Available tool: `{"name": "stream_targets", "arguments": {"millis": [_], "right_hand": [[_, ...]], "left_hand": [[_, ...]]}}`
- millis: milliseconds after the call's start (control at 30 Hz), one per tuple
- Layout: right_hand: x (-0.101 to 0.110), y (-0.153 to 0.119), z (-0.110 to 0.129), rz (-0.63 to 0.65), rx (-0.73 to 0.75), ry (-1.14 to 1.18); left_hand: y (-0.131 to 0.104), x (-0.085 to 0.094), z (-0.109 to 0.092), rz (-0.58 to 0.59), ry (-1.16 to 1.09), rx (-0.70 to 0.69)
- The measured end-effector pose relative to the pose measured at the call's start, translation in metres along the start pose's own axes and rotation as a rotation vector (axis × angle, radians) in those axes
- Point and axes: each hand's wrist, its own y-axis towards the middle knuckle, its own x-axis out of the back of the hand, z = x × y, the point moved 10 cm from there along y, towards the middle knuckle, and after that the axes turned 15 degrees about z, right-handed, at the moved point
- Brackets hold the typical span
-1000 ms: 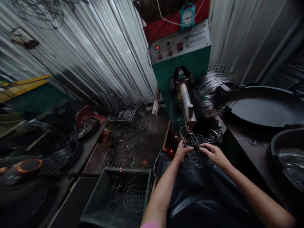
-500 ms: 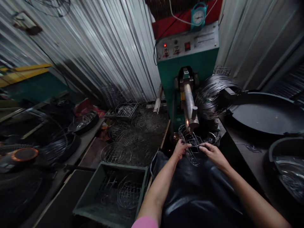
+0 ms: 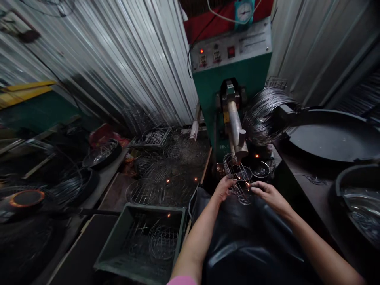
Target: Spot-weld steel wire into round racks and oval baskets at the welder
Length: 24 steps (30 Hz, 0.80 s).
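Observation:
My left hand [image 3: 225, 187] pinches the left side of a wire rack [image 3: 241, 193] below the tip of the green machine [image 3: 204, 89]. The rack's upper part reaches the electrode under the machine's metal arm [image 3: 235, 123]. Just right of the rack is my right hand [image 3: 266, 194], its thumb and fingers close together near the rack's edge; whether anything small is between them cannot be made out. Orange sparks glow by the rack, near the right fingertips and over the bench at left.
A green crate [image 3: 109, 241] with wire racks stands at lower left. More racks lie on the bench [image 3: 190, 162] behind it. A wire coil [image 3: 265, 116], a large black pan [image 3: 329, 136] and a basin [image 3: 341, 198] are at right. A black apron covers my lap.
Sparks have appeared around the rack, bench and crate. My right hand has drawn slightly right, off the rack. The view has shifted a little.

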Motion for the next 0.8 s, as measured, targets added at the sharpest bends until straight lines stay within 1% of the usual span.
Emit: {"name": "stream_targets", "arguments": {"millis": [100, 267, 433, 567, 667, 733, 800], "right_hand": [[0.004, 0.000, 0.009, -0.047, 0.044, -0.070], [0.010, 0.020, 0.029, -0.085, 0.099, -0.159], [0.016, 0.036, 0.034, -0.103, 0.119, -0.158], [0.017, 0.045, 0.037, -0.103, 0.124, -0.156], [0.017, 0.045, 0.039, -0.121, 0.123, -0.168], [0.018, 0.040, 0.038, -0.131, 0.122, -0.159], [0.019, 0.030, 0.033, -0.134, 0.106, -0.137]], "left_hand": [[-0.001, -0.001, 0.004, -0.015, -0.027, 0.011], [0.007, 0.002, -0.003, -0.053, -0.048, 0.029], [0.014, 0.009, -0.002, -0.078, -0.088, 0.104], [0.016, 0.007, 0.001, -0.094, -0.134, 0.155], [0.016, 0.002, 0.003, -0.083, -0.132, 0.180], [0.012, 0.002, 0.005, -0.067, -0.102, 0.193], [0.005, 0.006, 0.004, -0.059, -0.022, 0.152]]}}
